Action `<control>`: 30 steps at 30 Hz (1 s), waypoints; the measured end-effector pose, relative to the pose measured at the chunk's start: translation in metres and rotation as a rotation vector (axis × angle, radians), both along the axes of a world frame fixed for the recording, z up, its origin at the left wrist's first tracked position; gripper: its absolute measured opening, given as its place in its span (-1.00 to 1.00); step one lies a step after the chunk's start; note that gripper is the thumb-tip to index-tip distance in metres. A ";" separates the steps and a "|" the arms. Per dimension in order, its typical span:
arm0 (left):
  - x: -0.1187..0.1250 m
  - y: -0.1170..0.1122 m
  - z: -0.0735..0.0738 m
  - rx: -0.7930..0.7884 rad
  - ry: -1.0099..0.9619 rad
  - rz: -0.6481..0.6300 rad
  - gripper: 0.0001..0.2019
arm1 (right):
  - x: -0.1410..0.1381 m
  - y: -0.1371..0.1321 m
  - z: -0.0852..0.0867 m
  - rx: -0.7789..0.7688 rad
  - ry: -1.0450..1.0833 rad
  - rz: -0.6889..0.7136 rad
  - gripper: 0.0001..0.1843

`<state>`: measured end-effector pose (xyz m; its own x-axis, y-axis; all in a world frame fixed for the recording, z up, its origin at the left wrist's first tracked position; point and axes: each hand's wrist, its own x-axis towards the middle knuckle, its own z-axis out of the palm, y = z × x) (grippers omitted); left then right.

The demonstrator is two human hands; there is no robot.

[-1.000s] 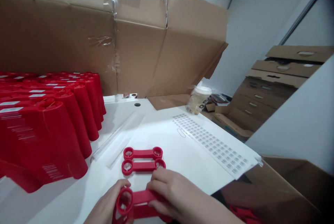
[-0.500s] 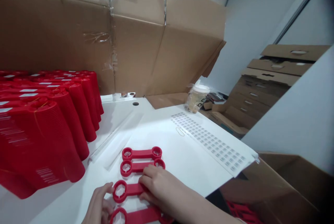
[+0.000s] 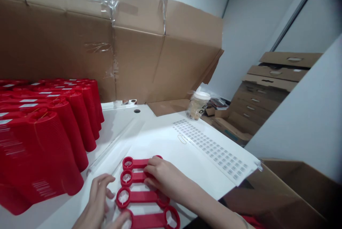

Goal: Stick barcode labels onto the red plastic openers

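Note:
Several flat red plastic bars with a ring at each end lie in a row on the white table (image 3: 165,140). My right hand (image 3: 161,175) rests on the two far bars, fingers curled over the second bar (image 3: 133,178) and covering the right end of the farthest bar (image 3: 135,163). My left hand (image 3: 97,202) lies with spread fingers beside the left ring of the third bar (image 3: 141,197), its thumb at the nearest bar (image 3: 152,220). Neither hand lifts a bar.
Stacks of red ribbed parts (image 3: 40,133) with white labels fill the left. A tall cardboard sheet (image 3: 112,54) stands behind. A sheet of small stickers (image 3: 213,149) and a rubber band (image 3: 182,139) lie on the right, a lidded cup (image 3: 197,105) beyond. Flat cartons (image 3: 267,90) are piled far right.
The two bars I held near the front edge now lie on the table. My right hand moved forward onto the two far bars; my left hand opened beside the row.

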<state>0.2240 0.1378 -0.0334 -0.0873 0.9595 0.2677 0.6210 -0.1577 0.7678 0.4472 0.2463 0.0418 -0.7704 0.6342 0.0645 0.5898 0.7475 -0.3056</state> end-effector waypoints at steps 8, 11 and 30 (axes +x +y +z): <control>0.001 0.091 0.064 -0.019 0.492 -0.354 -0.86 | 0.002 -0.002 -0.009 0.004 0.069 0.004 -0.85; 0.016 0.119 0.055 -0.056 0.598 -0.419 -0.78 | 0.001 0.000 -0.011 0.010 0.072 0.019 -0.88; 0.013 0.139 0.086 -0.115 0.653 -0.427 -0.78 | 0.004 -0.002 -0.016 0.006 0.138 0.028 -0.77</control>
